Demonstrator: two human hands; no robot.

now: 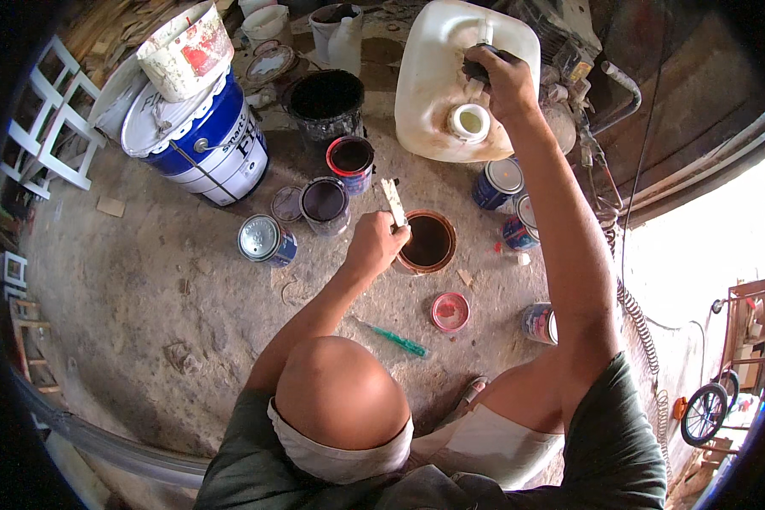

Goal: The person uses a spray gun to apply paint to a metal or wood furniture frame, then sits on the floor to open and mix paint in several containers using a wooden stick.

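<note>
My left hand [376,245] is closed on a flat, pale stick [392,201] with a ragged upper end. It rests at the left rim of an open tin [427,241] with dark brown contents. Farther off to the right, my right hand [508,83] is closed at the handle of a large whitish plastic jerrycan [425,93]. Something dark shows under its fingers; I cannot make out what. The jerrycan's round mouth [469,123] has no cap on it. A red-rimmed lid [450,312] and a green-handled screwdriver [399,342] lie on the floor nearer me.
Left of the brown tin stand a purple-grey paint tin [325,206], a red-rimmed tin [350,161], a silver-lidded tin [265,240] and a black bucket [325,95]. A big blue-and-white drum [208,144] stands farther left. Several tins and a coiled hose [640,331] are at right.
</note>
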